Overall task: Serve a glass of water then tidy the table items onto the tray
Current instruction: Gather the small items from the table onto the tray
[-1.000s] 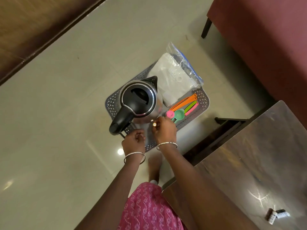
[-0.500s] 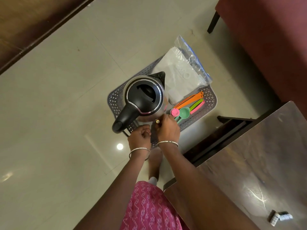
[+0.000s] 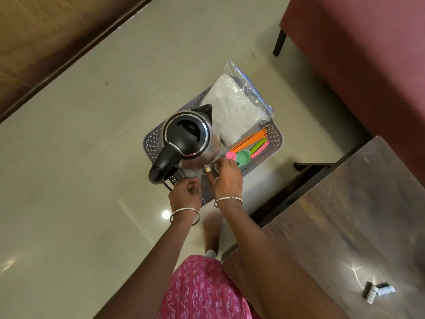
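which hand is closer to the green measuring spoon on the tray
Right. The right hand is just beside the green measuring spoon, knuckles nearly at its bowl. The left hand grips the tray edge further off, below the kettle handle.

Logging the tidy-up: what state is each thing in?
tray: held, loaded.
kettle: upright on tray, lid shut.
plastic bag: flat on tray.
measuring spoons: lying on tray.
left hand: grips tray's near edge.
right hand: curled at tray edge, grip unclear.
small packets: lying on table.
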A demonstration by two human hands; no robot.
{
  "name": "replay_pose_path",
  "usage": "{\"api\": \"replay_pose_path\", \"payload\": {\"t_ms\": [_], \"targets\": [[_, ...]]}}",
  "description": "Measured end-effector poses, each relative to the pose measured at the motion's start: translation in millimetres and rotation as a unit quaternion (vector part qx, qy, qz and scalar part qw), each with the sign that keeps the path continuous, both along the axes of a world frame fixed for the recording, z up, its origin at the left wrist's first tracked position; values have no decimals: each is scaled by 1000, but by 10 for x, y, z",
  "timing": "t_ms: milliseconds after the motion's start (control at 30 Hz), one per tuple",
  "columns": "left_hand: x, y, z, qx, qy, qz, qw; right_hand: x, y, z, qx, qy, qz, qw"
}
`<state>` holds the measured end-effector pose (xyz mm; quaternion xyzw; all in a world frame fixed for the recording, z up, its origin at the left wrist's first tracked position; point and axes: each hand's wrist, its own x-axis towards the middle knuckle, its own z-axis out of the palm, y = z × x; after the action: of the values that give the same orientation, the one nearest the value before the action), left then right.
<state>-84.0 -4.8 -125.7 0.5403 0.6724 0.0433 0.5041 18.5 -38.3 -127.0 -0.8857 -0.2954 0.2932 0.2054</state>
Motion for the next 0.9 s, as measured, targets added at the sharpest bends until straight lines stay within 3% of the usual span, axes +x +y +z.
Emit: {"api": "replay_pose_path", "payload": {"t_ms": [167,400,900], "targets": [[30,-260,204,56,3,-41,998,-2,-492,274,89,-13,-55,994],[34,-1007,301,53,-16,-110,992,124,-1754,408,25,16,-157,987],[839,-3320,459,-22,-69,-272,959,134,-4726,664,-26,7,-388,921]]}}
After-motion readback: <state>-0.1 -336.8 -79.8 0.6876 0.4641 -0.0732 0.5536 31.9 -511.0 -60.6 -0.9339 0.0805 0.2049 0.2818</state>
